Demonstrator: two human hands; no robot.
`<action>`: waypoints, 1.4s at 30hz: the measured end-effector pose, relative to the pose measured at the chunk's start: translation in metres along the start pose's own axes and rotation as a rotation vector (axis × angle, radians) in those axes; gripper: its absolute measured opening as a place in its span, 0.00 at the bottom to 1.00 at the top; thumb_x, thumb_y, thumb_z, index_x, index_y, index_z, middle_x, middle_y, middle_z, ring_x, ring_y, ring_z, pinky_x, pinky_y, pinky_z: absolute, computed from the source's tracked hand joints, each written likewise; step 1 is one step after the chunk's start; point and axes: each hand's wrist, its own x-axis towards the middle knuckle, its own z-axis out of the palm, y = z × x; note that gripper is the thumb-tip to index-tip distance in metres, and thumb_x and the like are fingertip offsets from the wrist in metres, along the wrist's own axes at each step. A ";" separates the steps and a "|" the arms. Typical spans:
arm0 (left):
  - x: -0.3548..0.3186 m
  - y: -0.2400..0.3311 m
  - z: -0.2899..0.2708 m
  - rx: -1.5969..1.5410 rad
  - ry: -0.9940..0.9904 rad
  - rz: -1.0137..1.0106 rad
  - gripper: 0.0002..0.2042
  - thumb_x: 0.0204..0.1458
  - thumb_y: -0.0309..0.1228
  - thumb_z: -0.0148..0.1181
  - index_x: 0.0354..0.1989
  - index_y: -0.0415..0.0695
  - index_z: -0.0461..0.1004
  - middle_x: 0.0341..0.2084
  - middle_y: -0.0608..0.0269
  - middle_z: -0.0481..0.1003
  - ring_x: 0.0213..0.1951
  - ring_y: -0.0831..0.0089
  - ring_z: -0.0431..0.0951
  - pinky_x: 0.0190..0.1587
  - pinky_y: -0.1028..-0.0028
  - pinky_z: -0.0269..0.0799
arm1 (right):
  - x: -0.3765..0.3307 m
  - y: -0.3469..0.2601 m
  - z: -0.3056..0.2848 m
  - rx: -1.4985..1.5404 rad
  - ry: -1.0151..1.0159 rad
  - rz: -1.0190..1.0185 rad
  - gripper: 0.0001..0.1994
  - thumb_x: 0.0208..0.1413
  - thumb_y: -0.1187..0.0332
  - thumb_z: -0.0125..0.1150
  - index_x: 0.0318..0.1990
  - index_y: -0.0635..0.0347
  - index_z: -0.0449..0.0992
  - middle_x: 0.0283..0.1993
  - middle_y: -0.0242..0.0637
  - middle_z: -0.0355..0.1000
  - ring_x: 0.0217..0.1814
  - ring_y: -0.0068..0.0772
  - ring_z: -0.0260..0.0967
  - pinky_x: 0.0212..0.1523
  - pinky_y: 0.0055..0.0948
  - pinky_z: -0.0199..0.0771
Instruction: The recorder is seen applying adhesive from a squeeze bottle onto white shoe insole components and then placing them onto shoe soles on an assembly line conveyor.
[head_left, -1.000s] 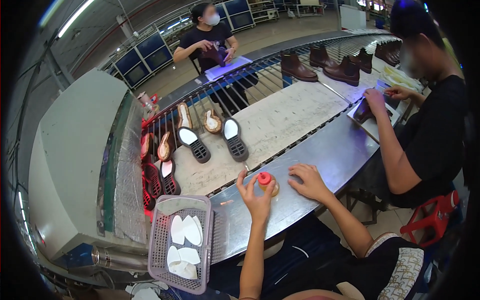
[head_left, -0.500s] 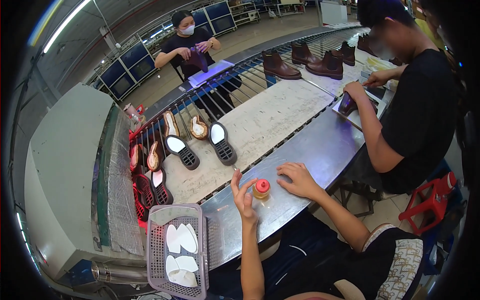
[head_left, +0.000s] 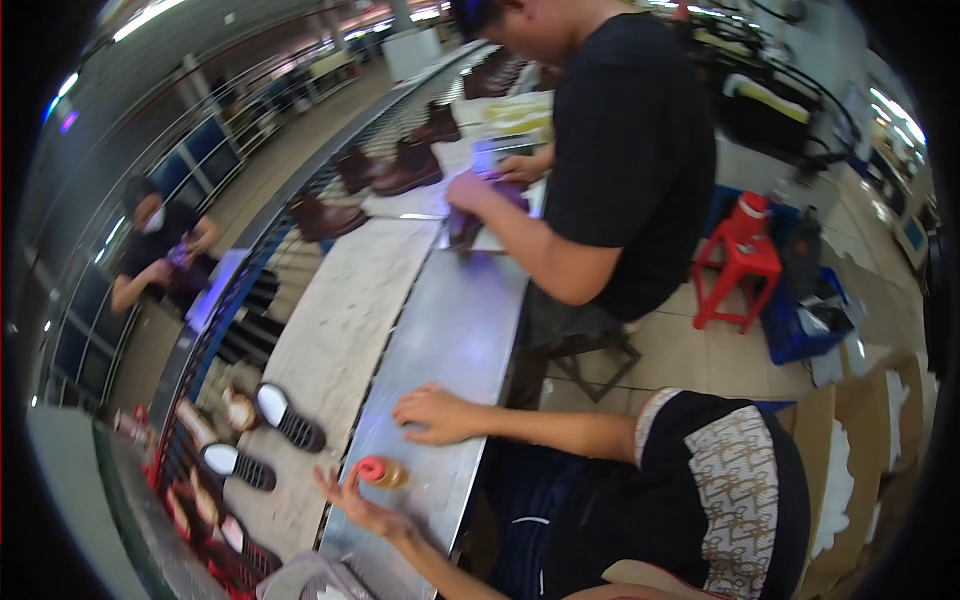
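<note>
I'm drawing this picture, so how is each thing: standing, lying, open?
Bottle: upright, red cap on
Left hand: open beside the bottle, fingers spread
Right hand: palm down on the metal table
Black soles: lying flat, white patches up
Brown boots: standing upright
Red stool: standing upright
Blue crate: things inside

The bottle (head_left: 385,472) sits lower centre on the table (head_left: 425,340); soles (head_left: 298,422) lower left, boots (head_left: 408,170) upper centre, stool (head_left: 738,262) right.

A red plastic stool (head_left: 744,262) stands beside a blue crate (head_left: 792,347), with brown cardboard (head_left: 807,440) at lower right.
</note>
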 end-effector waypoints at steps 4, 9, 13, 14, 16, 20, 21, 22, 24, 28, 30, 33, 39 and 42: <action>0.002 0.016 0.013 -0.184 0.004 -0.099 0.28 0.54 0.49 0.34 0.40 0.35 0.73 0.63 0.50 0.50 0.60 0.54 0.54 0.57 0.58 0.55 | -0.005 -0.001 -0.012 0.043 0.020 0.051 0.11 0.51 0.61 0.56 0.36 0.58 0.73 0.46 0.35 0.71 0.54 0.33 0.63 0.51 0.38 0.56; 0.007 0.001 0.003 -0.225 -0.081 -0.117 0.29 0.54 0.52 0.36 0.42 0.36 0.72 0.64 0.55 0.49 0.63 0.56 0.52 0.59 0.59 0.50 | -0.001 -0.004 -0.014 0.053 0.049 0.064 0.10 0.49 0.63 0.57 0.36 0.59 0.73 0.43 0.35 0.71 0.52 0.33 0.64 0.50 0.38 0.56; 0.013 -0.013 0.007 -0.060 -0.040 -0.073 0.22 0.57 0.42 0.42 0.45 0.34 0.71 0.61 0.49 0.54 0.58 0.55 0.61 0.57 0.63 0.58 | 0.001 0.004 -0.008 0.016 0.108 0.043 0.10 0.45 0.64 0.58 0.34 0.57 0.71 0.40 0.34 0.70 0.50 0.34 0.64 0.48 0.39 0.57; 0.016 -0.017 0.006 0.111 -0.006 -0.036 0.20 0.57 0.39 0.45 0.46 0.32 0.70 0.60 0.48 0.56 0.56 0.56 0.64 0.56 0.64 0.60 | 0.004 0.001 -0.003 0.019 0.143 0.026 0.10 0.43 0.63 0.59 0.32 0.57 0.71 0.37 0.35 0.70 0.48 0.35 0.65 0.47 0.39 0.58; 0.017 -0.003 0.013 0.322 0.021 -0.018 0.18 0.56 0.33 0.51 0.49 0.30 0.69 0.58 0.45 0.60 0.53 0.57 0.67 0.54 0.66 0.64 | 0.008 0.004 0.007 0.019 0.200 0.006 0.11 0.39 0.62 0.60 0.30 0.56 0.71 0.33 0.36 0.69 0.44 0.37 0.66 0.45 0.40 0.59; 0.015 0.025 0.043 0.202 -0.016 0.243 0.21 0.52 0.36 0.59 0.50 0.34 0.67 0.35 0.53 0.73 0.36 0.63 0.74 0.41 0.68 0.70 | 0.006 0.011 0.008 0.047 0.192 0.020 0.10 0.38 0.64 0.59 0.29 0.55 0.69 0.34 0.33 0.68 0.46 0.35 0.63 0.46 0.39 0.55; 0.016 0.011 0.036 0.249 -0.036 0.177 0.24 0.50 0.34 0.61 0.52 0.34 0.65 0.36 0.52 0.73 0.37 0.63 0.74 0.42 0.67 0.71 | 0.007 0.011 0.007 0.066 0.165 0.032 0.09 0.38 0.64 0.59 0.28 0.55 0.69 0.33 0.32 0.68 0.47 0.34 0.63 0.47 0.38 0.54; 0.019 -0.006 0.024 0.303 -0.055 0.112 0.27 0.47 0.32 0.64 0.54 0.34 0.62 0.37 0.51 0.73 0.38 0.62 0.75 0.44 0.66 0.72 | 0.008 0.012 0.007 0.089 0.134 0.042 0.09 0.38 0.63 0.59 0.27 0.54 0.70 0.33 0.32 0.69 0.47 0.34 0.63 0.48 0.38 0.53; 0.021 -0.028 0.009 0.433 -0.076 -0.027 0.35 0.42 0.28 0.69 0.58 0.33 0.57 0.39 0.49 0.74 0.40 0.61 0.75 0.46 0.64 0.74 | 0.007 0.013 0.008 0.082 0.150 0.064 0.09 0.37 0.63 0.59 0.27 0.54 0.70 0.33 0.31 0.69 0.48 0.33 0.63 0.48 0.38 0.53; 0.021 -0.020 0.018 0.226 0.028 -0.071 0.25 0.44 0.28 0.67 0.50 0.32 0.65 0.40 0.49 0.73 0.40 0.62 0.75 0.45 0.67 0.73 | 0.007 0.012 0.006 0.059 0.119 0.070 0.10 0.37 0.61 0.59 0.26 0.53 0.71 0.33 0.30 0.69 0.48 0.33 0.63 0.50 0.38 0.51; 0.023 -0.042 0.004 0.041 -0.006 -0.003 0.20 0.45 0.27 0.67 0.45 0.31 0.70 0.40 0.49 0.73 0.40 0.63 0.75 0.43 0.69 0.73 | 0.008 0.010 0.005 0.044 0.134 0.063 0.10 0.37 0.60 0.59 0.27 0.53 0.71 0.33 0.30 0.69 0.47 0.33 0.63 0.50 0.37 0.51; 0.024 -0.028 0.006 0.115 -0.066 -0.030 0.23 0.45 0.29 0.66 0.47 0.30 0.68 0.40 0.47 0.73 0.42 0.61 0.74 0.45 0.67 0.72 | 0.010 0.012 0.006 0.020 0.139 0.042 0.10 0.37 0.60 0.60 0.27 0.53 0.71 0.33 0.30 0.69 0.47 0.33 0.63 0.49 0.37 0.51; 0.021 -0.020 0.011 0.110 -0.030 -0.096 0.24 0.46 0.30 0.65 0.49 0.30 0.66 0.41 0.47 0.72 0.42 0.59 0.73 0.46 0.66 0.71 | 0.008 0.010 0.006 0.009 0.149 0.028 0.11 0.37 0.59 0.60 0.27 0.53 0.71 0.33 0.30 0.69 0.46 0.33 0.63 0.48 0.38 0.52; 0.017 -0.024 0.012 0.083 -0.034 -0.119 0.23 0.46 0.29 0.65 0.49 0.30 0.66 0.43 0.46 0.70 0.42 0.58 0.73 0.46 0.66 0.71 | 0.006 0.012 0.006 0.001 0.128 0.047 0.12 0.37 0.58 0.60 0.28 0.53 0.71 0.34 0.31 0.70 0.47 0.33 0.63 0.49 0.38 0.52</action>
